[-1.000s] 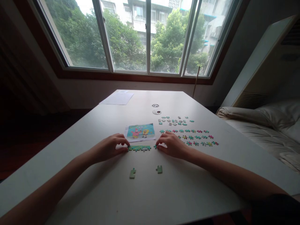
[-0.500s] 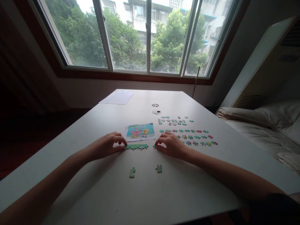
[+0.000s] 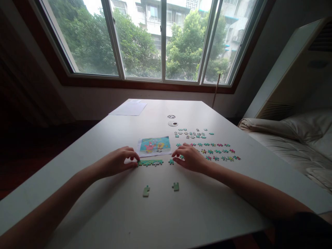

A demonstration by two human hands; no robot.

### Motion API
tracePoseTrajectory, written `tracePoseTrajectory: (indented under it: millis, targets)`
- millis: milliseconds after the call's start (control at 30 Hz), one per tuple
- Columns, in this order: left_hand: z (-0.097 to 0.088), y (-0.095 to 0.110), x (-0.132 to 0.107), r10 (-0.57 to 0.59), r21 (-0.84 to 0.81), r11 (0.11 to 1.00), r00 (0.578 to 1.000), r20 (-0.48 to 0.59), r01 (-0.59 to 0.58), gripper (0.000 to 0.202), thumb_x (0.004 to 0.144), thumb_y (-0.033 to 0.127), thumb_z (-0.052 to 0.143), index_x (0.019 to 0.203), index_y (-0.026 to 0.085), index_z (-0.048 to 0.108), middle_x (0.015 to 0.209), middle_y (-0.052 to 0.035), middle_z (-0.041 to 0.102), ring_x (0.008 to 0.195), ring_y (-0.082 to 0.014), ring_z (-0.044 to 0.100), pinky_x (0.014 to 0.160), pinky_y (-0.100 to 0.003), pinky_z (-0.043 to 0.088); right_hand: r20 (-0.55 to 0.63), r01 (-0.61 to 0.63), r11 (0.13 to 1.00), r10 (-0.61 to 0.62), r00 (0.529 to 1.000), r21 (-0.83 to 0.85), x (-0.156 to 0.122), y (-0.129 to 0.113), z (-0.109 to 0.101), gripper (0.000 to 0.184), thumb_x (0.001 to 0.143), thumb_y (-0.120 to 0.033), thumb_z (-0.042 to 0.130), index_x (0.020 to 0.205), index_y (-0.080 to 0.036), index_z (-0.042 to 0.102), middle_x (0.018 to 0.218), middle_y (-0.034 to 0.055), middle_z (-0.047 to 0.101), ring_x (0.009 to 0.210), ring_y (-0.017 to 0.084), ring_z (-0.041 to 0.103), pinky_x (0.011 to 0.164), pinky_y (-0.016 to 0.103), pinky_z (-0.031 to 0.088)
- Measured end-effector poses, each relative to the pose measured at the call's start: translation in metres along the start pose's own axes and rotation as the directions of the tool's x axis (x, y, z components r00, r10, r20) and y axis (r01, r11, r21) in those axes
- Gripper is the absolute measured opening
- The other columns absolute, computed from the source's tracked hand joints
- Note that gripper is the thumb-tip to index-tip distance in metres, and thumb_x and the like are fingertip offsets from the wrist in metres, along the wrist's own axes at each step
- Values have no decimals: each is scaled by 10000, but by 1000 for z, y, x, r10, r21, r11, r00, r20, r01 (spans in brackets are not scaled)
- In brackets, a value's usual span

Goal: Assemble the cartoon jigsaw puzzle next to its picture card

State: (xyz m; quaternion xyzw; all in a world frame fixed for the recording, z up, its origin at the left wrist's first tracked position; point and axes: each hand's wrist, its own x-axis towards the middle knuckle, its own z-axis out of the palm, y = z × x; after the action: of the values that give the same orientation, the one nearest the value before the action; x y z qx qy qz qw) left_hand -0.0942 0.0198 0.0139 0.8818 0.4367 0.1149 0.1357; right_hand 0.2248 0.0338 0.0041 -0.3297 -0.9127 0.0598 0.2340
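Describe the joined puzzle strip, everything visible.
The joined puzzle strip is a row of interlocked pieces, mostly green with a whitish patch at right, seemingly card. Its far edge is straight, its near edge knobbed. It lies flat on the white table, nearer than the picture sheet; the left hand appears to pinch its left end.

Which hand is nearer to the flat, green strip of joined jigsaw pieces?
Left. The left hand has its fingertips at the left end of the strip; the right hand is beyond its right end, across a gap.

Puzzle piece (image 3: 182, 157) partly behind right hand (image 3: 191, 158), window (image 3: 163, 45) cropped
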Motion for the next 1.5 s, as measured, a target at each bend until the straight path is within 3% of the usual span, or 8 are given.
tracePoseTrajectory:
  millis: [267,400,800,1033,1200,1267,1367,1500]
  targets:
    - [-1,5,-1,-7,41,999,1000,-4,7,237,848,395,527,923,236,686,865,-53,636,759,-178,574,674,-252,445,-24,-370,897,375,927,-242,8,108,-59,163,826,-204,583,895,-169,727,844,64,710,771,179,634,749,294,458]
    - [-1,6,-1,-7,52,999,1000,-21,8,225,868,357,497,898,226,678,841,-51,637,733,-171,571,654,-252,436,-10,-484,818,506,862,-310,-1,155,-67,220,794,-169,596,977,-161,718,874,74,720,804,195,649,738,282,463]
    - [1,4,-1,13,87,996,999,-51,-9,241,884,336,470,890,209,674,824,-51,640,729,-169,569,657,-252,445,82,-544,779,593,801,-312,6,182,-60,151,725,-206,670,860,-184,733,786,29,720,723,160,647,654,225,445]
    - [1,10,0,25,46,999,993,-114,-20,212,868,307,496,870,207,683,808,-47,640,717,-162,572,650,-252,450,-77,-550,806,548,833,-220,11,146,-69,114,743,-244,646,769,-142,690,746,64,690,691,174,625,634,258,441]
    - [15,34,7,22,-44,998,974,-226,-33,213,861,295,499,816,182,674,763,-42,627,668,-142,555,609,-234,444,-92,-437,899,432,897,-35,23,78,-56,213,806,-357,604,856,-163,676,758,37,683,647,121,597,587,234,444]
    - [21,48,11,26,-110,992,965,-259,-56,214,866,282,496,797,172,666,744,-33,623,649,-128,550,610,-225,441,-19,-351,912,363,932,211,27,45,-40,230,799,-367,615,841,-149,675,715,35,671,588,102,570,543,229,437]
    - [26,68,14,-11,-194,980,951,-308,-51,203,859,292,523,793,165,667,707,-19,614,609,-114,532,576,-213,424,105,-278,716,277,955,640,27,0,-15,243,734,-367,683,796,-133,663,698,33,658,587,99,565,536,235,441]
    - [28,79,13,-61,-302,953,949,-309,-37,201,831,318,563,788,155,673,676,-11,601,583,-107,507,543,-206,408,174,-294,436,294,940,851,22,-37,9,283,657,-390,745,737,-137,649,650,2,631,588,91,554,563,238,439]
